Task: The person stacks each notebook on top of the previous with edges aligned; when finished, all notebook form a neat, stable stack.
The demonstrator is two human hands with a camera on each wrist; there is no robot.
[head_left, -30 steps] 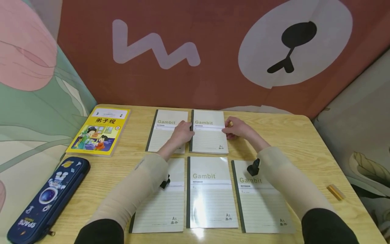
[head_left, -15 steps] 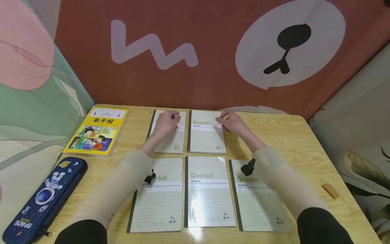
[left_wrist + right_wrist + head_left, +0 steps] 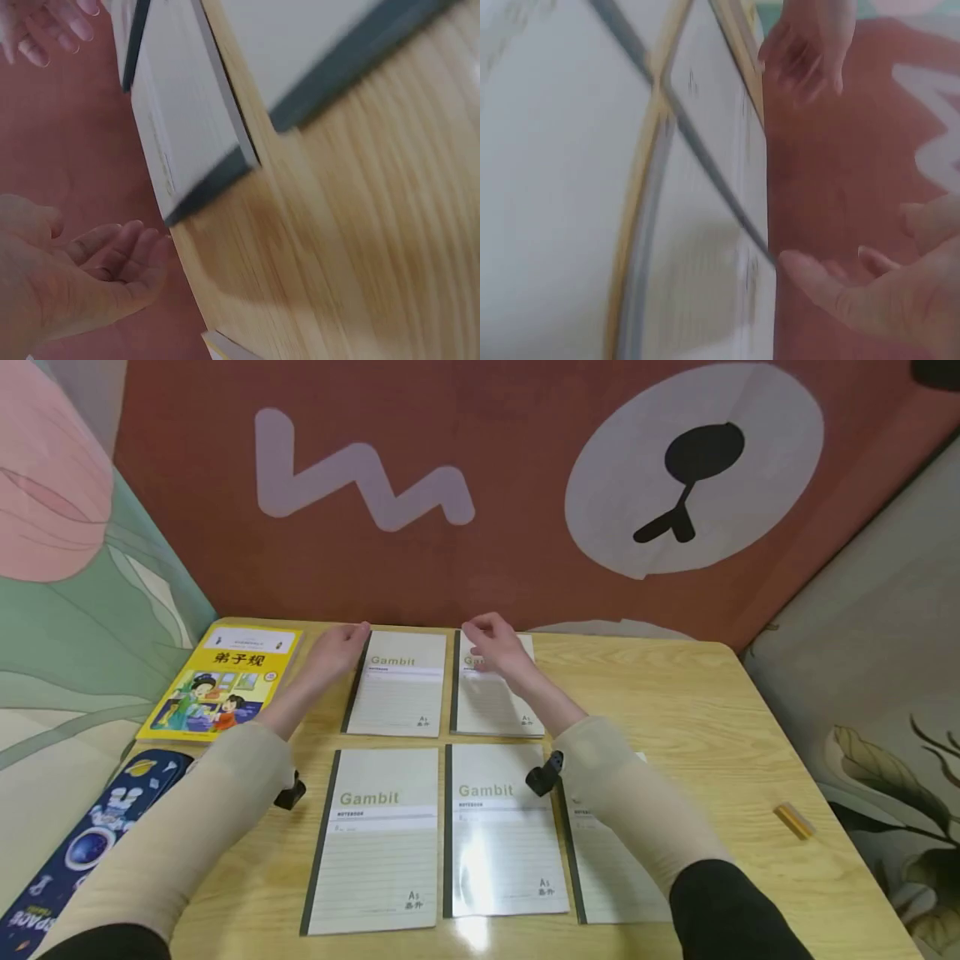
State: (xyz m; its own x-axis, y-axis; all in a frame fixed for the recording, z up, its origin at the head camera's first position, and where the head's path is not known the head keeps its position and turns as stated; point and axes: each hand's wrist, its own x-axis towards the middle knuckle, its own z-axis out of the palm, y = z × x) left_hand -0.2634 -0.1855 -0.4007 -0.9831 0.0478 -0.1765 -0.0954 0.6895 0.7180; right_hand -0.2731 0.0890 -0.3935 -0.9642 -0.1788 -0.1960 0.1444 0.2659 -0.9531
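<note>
Five pale "Gambit" notebooks lie on the wooden table (image 3: 675,710), two at the back and three at the front. My left hand (image 3: 341,643) hovers just left of the back-left notebook (image 3: 397,689), fingers relaxed and empty; the left wrist view shows the same loose hand (image 3: 90,277) beside that notebook's corner (image 3: 187,127). My right hand (image 3: 491,643) hangs over the top-left part of the back-right notebook (image 3: 495,710), fingers loosely bent, holding nothing. My right forearm covers much of the front-right notebook (image 3: 607,885). The right wrist view is blurred, with empty fingers (image 3: 870,292).
A yellow children's book (image 3: 225,681) lies at the back left, a navy pencil case (image 3: 90,843) in front of it. A small yellow block (image 3: 793,820) sits near the right edge. A red backdrop stands right behind the table's far edge.
Both hands moved left. The left hand left the back-left notebook's cover for its left side. The right hand went from the back-right notebook's right edge to its top-left.
</note>
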